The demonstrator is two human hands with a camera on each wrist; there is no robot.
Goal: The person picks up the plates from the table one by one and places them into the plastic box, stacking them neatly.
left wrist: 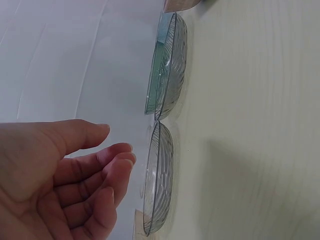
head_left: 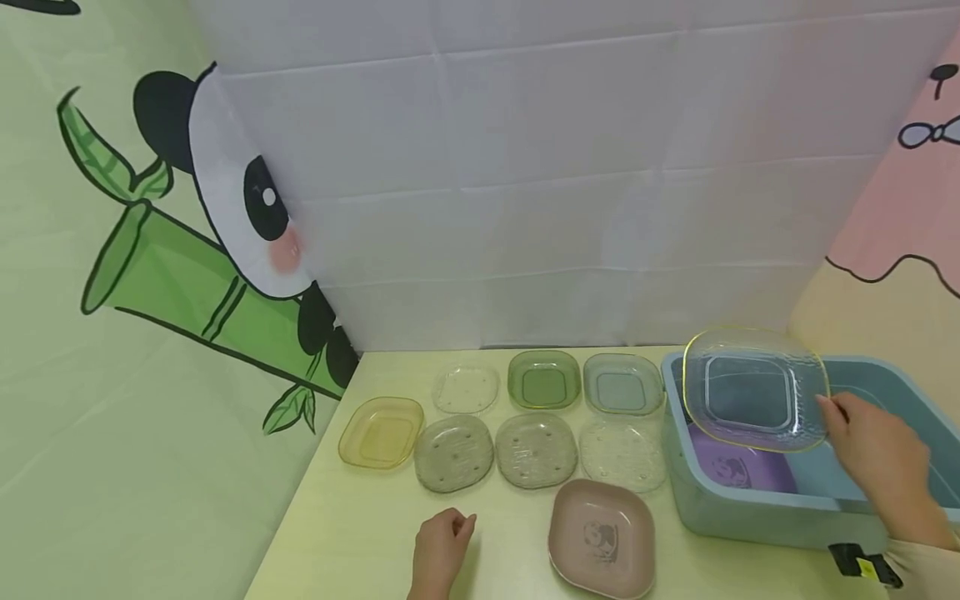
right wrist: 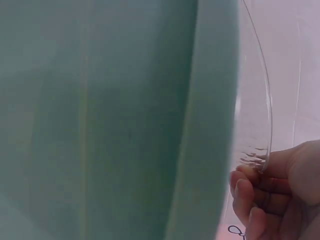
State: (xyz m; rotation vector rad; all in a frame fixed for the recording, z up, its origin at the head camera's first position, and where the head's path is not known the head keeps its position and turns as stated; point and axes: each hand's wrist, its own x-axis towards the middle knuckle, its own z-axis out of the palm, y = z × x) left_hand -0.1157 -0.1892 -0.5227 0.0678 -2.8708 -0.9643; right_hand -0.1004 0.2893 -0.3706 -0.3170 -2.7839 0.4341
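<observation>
My right hand (head_left: 879, 457) pinches the edge of a clear plate with a yellow-tinted rim (head_left: 752, 390), tilted above the left part of a blue plastic tub (head_left: 765, 523). In the right wrist view the fingers (right wrist: 244, 197) and thumb grip the plate's rim (right wrist: 267, 100), partly hidden by the tub wall (right wrist: 135, 125). Inside the tub lies a purple panda-print plate (head_left: 738, 462). Near the front of the table, my left hand (head_left: 441, 550) hovers with loosely curled fingers, holding nothing. A pinkish-brown panda-print plate (head_left: 602, 537) is to its right.
Behind the hands several plates form two rows: yellow (head_left: 381, 432), green (head_left: 544, 380), pale blue (head_left: 623, 384), greyish clear ones (head_left: 453, 453) and colourless ones (head_left: 622, 454). The tub stands at the table's right side. A cloth backdrop (head_left: 525, 208) rises behind the table (head_left: 337, 533).
</observation>
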